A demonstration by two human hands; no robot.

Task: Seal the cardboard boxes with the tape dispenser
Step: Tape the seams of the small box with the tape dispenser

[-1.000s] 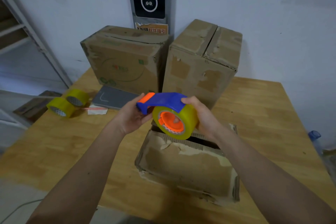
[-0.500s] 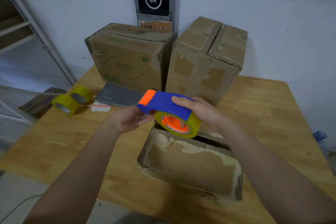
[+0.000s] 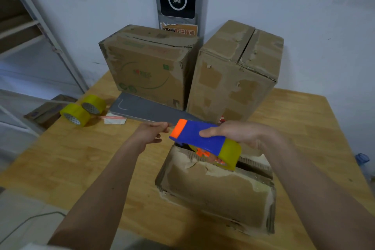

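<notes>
Landmark: the low, worn brown cardboard box (image 3: 219, 191) nearest the person, on the pale wooden table (image 3: 60, 160); every place below is taken from it
Dispenser: the blue plastic tape dispenser with an orange tip and a yellowish roll of tape (image 3: 205, 144) hangs just above the far edge of the low box, orange end toward the far left
Right hand (image 3: 239, 134): fingers curled over the blue body, grasping the dispenser from above
Left hand (image 3: 150, 134): beyond the box's far left corner, fingertips drawn together just beside the orange tip; whether they pinch a tape end I cannot tell, no strip shows
Box top: the near flap lies down with torn paper; a dark gap shows along the far edge under the dispenser
Risk, flaps: tape laid over that open gap would likely bridge it and seal nothing; the flaps need pressing shut
Risk, surface: the peeled, ragged cardboard may hold tape poorly, so it could lift
Risk, box: light and unbraced, it may slide when the dispenser is dragged
Other boxes: two taller brown cardboard boxes, left (image 3: 148, 69) and right (image 3: 237, 75), stand beyond it by the wall
Spare rolls: two yellow tape rolls (image 3: 83, 109) lie well to the far left
</notes>
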